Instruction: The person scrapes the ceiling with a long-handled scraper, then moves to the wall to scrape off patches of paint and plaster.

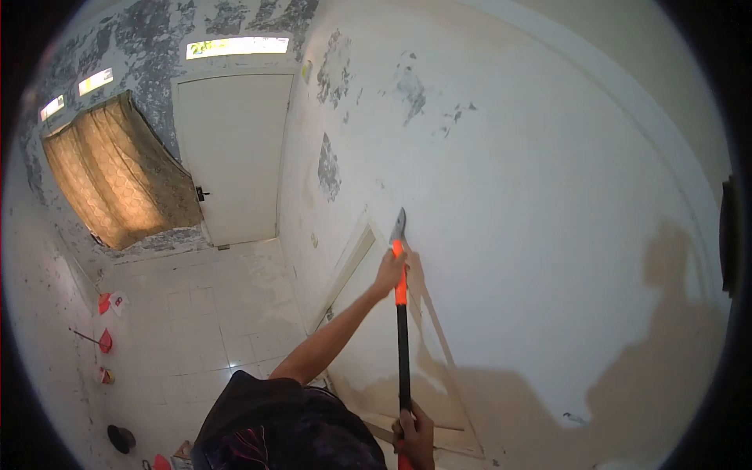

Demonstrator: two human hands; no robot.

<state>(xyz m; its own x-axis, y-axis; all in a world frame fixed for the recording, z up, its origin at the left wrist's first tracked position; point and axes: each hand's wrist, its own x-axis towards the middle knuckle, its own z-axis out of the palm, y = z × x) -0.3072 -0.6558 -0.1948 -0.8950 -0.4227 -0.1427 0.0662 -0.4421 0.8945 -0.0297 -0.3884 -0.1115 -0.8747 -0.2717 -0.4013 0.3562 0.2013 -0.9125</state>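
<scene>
A long-handled scraper with a black and orange shaft runs up the middle of the view. Its grey metal blade points upward, overlapping the white wall just above a door frame. Near the blade, my left hand is wrapped round the orange upper part of the shaft. Lower down, by the bottom edge of the view, my right hand grips the handle's lower end. Bare grey patches show where the wall's paint is gone.
A pale door stands at the far end beside a lit brown curtain. Below the blade is another white door. Along the left wall, a red dustpan and a dark round object lie on the tiled floor.
</scene>
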